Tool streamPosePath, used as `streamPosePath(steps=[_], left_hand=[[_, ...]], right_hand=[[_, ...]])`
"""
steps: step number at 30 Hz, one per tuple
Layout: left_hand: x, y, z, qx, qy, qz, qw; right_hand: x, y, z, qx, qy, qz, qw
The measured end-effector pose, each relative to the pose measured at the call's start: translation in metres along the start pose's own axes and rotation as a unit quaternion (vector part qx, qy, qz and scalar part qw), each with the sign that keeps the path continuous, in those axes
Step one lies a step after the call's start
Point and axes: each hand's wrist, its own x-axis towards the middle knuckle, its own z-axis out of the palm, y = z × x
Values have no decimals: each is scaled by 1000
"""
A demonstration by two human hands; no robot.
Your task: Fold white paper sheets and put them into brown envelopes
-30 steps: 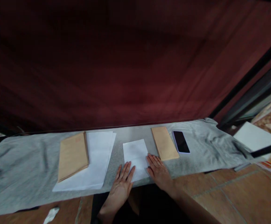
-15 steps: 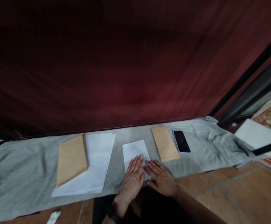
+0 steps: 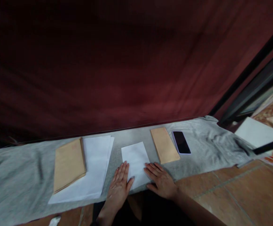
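A white sheet of paper (image 3: 136,157), which looks folded, lies on the grey cloth in front of me. My left hand (image 3: 119,185) rests flat at its left edge, fingers stretched out and thumb on the paper. On the opposite edge lies my right hand (image 3: 161,179), palm down with its fingers extended over the margin. Neither hand grips anything. Just beyond the right hand is a flat stack of brown envelopes (image 3: 165,146). To the left, more brown envelopes (image 3: 69,164) sit on top of larger white sheets (image 3: 96,169).
A phone (image 3: 181,142) with a pale purple case lies right of the envelopes. Grey cloth (image 3: 209,147) covers the narrow surface, with a dark red panel (image 3: 127,78) rising behind it. Tiled floor (image 3: 228,191) shows below, and a white board-like object (image 3: 257,131) stands at the far right.
My left hand has slid left across the paper to its left edge, uncovering the middle. The right hand stays about where it was. The view has shifted slightly.
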Motion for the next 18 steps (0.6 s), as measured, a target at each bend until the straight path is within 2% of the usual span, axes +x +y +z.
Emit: streamPosePath(steps=[3, 7, 12, 18], left_hand=[[-12, -5, -9, 6, -7, 17, 1000], [-18, 1, -15, 8, -30, 42, 999], [-17, 7, -10, 0, -37, 25, 999], [-10, -3, -15, -60, -86, 10, 994]], right_hand=[[1, -1, -3, 24, -6, 14, 1000], [3, -2, -5, 45, -9, 31, 998], [3, 0, -4, 49, 1, 36, 998], [5, 1, 1, 50, 28, 32, 998]])
